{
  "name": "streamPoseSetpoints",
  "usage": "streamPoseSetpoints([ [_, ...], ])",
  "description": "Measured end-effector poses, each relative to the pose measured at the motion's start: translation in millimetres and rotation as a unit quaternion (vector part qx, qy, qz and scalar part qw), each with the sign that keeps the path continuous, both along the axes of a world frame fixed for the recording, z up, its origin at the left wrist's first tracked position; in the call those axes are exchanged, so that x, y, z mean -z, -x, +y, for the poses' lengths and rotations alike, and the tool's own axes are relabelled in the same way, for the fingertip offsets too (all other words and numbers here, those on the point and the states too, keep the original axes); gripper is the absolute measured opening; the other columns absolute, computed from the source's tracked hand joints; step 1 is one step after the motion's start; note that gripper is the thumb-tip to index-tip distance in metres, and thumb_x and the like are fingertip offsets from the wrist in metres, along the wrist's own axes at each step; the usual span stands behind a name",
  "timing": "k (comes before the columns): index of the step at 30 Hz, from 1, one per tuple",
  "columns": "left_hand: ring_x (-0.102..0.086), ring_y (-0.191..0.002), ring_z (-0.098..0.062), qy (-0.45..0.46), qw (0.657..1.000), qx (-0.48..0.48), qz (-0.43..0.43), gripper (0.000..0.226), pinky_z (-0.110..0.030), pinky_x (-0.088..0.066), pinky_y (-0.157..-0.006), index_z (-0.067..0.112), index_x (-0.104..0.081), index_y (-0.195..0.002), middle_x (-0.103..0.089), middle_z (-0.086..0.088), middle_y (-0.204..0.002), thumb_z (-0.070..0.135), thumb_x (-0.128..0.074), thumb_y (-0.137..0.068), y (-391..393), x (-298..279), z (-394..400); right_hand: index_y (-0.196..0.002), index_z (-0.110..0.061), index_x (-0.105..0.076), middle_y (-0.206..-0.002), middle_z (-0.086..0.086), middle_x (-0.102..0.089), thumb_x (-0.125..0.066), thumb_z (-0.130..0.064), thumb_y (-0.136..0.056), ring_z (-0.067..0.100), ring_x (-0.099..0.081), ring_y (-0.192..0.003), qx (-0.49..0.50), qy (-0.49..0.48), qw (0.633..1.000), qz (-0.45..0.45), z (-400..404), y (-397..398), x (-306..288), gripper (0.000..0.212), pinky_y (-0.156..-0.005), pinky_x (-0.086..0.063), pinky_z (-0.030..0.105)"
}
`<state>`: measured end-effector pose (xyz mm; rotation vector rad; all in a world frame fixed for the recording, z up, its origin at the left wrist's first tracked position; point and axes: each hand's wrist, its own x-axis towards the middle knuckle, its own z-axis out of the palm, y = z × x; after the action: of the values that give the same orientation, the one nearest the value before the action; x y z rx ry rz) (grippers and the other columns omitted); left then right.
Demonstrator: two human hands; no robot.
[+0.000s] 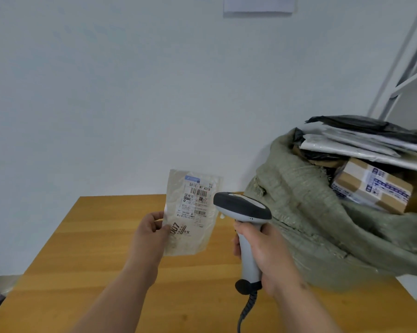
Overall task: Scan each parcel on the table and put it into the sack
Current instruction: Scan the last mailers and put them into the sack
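The left hand (pixel 152 228) is pinching the thin parcel (pixel 190 212) upright above the table (pixel 82 248), while the right hand (pixel 267 255) is gripping the scanner (pixel 243 207). The person should be aiming its nose squarely at the barcode label (pixel 197 200), keeping the parcel flat, before turning to the sack (pixel 310 212) on the right.

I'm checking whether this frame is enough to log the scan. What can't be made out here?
- Parcel label: head view, small print and barcodes too small.
- Scanner cable: cut off by the bottom edge.
- Sack contents: mostly hidden by its cloth; right edge crops it.
- Scanner window: faces away.
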<state>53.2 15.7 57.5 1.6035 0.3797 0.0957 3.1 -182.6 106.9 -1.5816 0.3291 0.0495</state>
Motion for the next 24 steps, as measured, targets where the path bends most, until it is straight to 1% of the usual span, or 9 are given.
streamPoseSetpoints([
  [4,-0.068,-0.085,-0.024,-0.029,0.999,0.021,-0.027,0.03,-0.044,-0.055,-0.077,0.029,-0.063,-0.097,-0.07,-0.003,-0.094,0.001,-0.053,-0.095,-13.5,-11.1,-3.2,-0.069,-0.012,-0.062,-0.063,0.004,-0.066,-0.065,-0.022,-0.09,0.017,-0.063,-0.061,0.021,0.031,0.999,0.006,-0.7,-5.5,-1.5,0.023,-0.074,-0.05,0.042],
  [8,-0.066,-0.078,-0.013,-0.066,0.994,0.045,-0.073,0.032,-0.029,-0.051,-0.064,0.032,-0.062,-0.093,-0.069,0.003,-0.09,0.001,-0.054,-0.095,-29.4,-27.8,-8.1,-0.078,-0.012,-0.065,-0.068,0.004,-0.068,-0.068,-0.025,-0.088,0.016,-0.067,-0.062,0.052,0.021,0.998,0.005,-0.9,-10.6,-4.7,0.017,-0.082,-0.055,0.048],
  [11,-0.063,-0.069,0.0,-0.083,0.99,0.049,-0.101,0.029,-0.02,-0.048,-0.057,0.029,-0.062,-0.098,-0.068,0.01,-0.086,0.001,-0.054,-0.095,-41.3,-42.8,-15.8,-0.085,-0.012,-0.066,-0.071,0.003,-0.07,-0.068,-0.027,-0.088,0.017,-0.068,-0.064,0.07,0.024,0.997,0.007,-4.2,-12.0,-5.2,0.016,-0.085,-0.056,0.05],
  [14,-0.065,-0.077,-0.003,-0.111,0.984,0.046,-0.131,0.033,-0.025,-0.05,-0.061,0.034,-0.064,-0.098,-0.068,0.015,-0.087,0.003,-0.055,-0.094,-54.3,-55.9,-28.6,-0.081,-0.011,-0.066,-0.068,0.002,-0.069,-0.066,-0.028,-0.089,0.016,-0.067,-0.063,0.088,0.024,0.996,0.011,-14.6,-10.9,-3.4,0.019,-0.082,-0.056,0.049],
  [17,-0.065,-0.083,-0.003,-0.142,0.974,0.058,-0.165,0.032,-0.023,-0.048,-0.064,0.034,-0.065,-0.104,-0.067,0.019,-0.089,0.006,-0.055,-0.094,-66.7,-70.9,-47.5,-0.078,-0.012,-0.064,-0.064,0.002,-0.067,-0.063,-0.027,-0.089,0.014,-0.063,-0.058,0.098,0.032,0.994,0.022,-29.2,-8.5,-0.6,0.019,-0.069,-0.054,0.043],
  [19,-0.065,-0.09,-0.007,-0.162,0.964,0.066,-0.201,0.032,-0.024,-0.05,-0.072,0.034,-0.067,-0.107,-0.068,0.015,-0.097,0.008,-0.055,-0.093,-76.2,-84.6,-65.1,-0.076,-0.013,-0.064,-0.061,0.004,-0.066,-0.065,-0.026,-0.089,0.02,-0.062,-0.061,0.11,0.025,0.993,0.021,-42.2,-8.3,0.9,0.018,-0.071,-0.054,0.048],
  [21,-0.061,-0.094,-0.008,-0.183,0.952,0.066,-0.238,0.033,-0.017,-0.045,-0.075,0.031,-0.069,-0.112,-0.065,0.01,-0.106,0.008,-0.054,-0.093,-86.2,-100.6,-87.0,-0.082,-0.012,-0.064,-0.059,0.005,-0.064,-0.066,-0.022,-0.089,0.023,-0.059,-0.06,0.111,0.0,0.994,0.009,-55.9,-9.5,-1.3,0.013,-0.068,-0.053,0.046],
  [23,-0.055,-0.095,-0.007,-0.206,0.937,0.064,-0.275,0.036,-0.005,-0.037,-0.071,0.028,-0.069,-0.117,-0.058,0.009,-0.109,0.007,-0.053,-0.093,-94.8,-120.6,-113.2,-0.089,-0.01,-0.065,-0.059,0.003,-0.063,-0.067,-0.019,-0.091,0.02,-0.06,-0.058,0.114,-0.014,0.993,-0.005,-71.9,-11.8,-6.4,0.01,-0.068,-0.053,0.043],
  [24,-0.052,-0.096,-0.006,-0.22,0.928,0.063,-0.295,0.036,-0.003,-0.035,-0.07,0.026,-0.068,-0.119,-0.055,0.009,-0.11,0.006,-0.052,-0.093,-98.9,-131.4,-127.3,-0.091,-0.009,-0.066,-0.06,0.003,-0.064,-0.067,-0.019,-0.091,0.019,-0.061,-0.059,0.116,-0.012,0.993,-0.011,-81.5,-13.4,-10.0,0.01,-0.071,-0.055,0.044],
])
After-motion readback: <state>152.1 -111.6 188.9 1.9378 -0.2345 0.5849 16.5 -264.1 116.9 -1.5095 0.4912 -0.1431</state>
